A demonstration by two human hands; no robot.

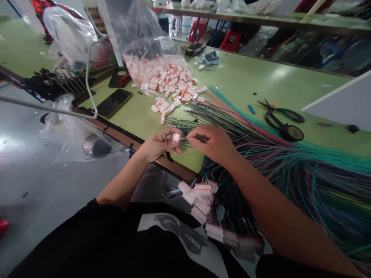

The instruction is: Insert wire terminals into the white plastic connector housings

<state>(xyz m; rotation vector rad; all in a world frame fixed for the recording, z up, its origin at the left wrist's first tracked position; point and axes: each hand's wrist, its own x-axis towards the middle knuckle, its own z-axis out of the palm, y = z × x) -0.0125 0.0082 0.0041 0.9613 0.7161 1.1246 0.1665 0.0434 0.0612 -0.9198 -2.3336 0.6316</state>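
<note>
My left hand (159, 143) pinches a small white plastic connector (176, 137) at the near edge of the green table (240, 83). My right hand (213, 143) is closed on the ends of thin wires, held right against that connector. The wires belong to a broad bundle of green, pink and dark wires (290, 162) spread across the table to the right. A bunch of wired white connectors (203, 199) hangs over the table edge above my lap.
A clear bag spilling white and orange connectors (165, 79) lies behind my hands. A dark phone (114, 102) lies to the left, scissors (282, 114) and a roll of black tape (291, 133) to the right. Crumpled plastic bags (69, 34) stand at the far left.
</note>
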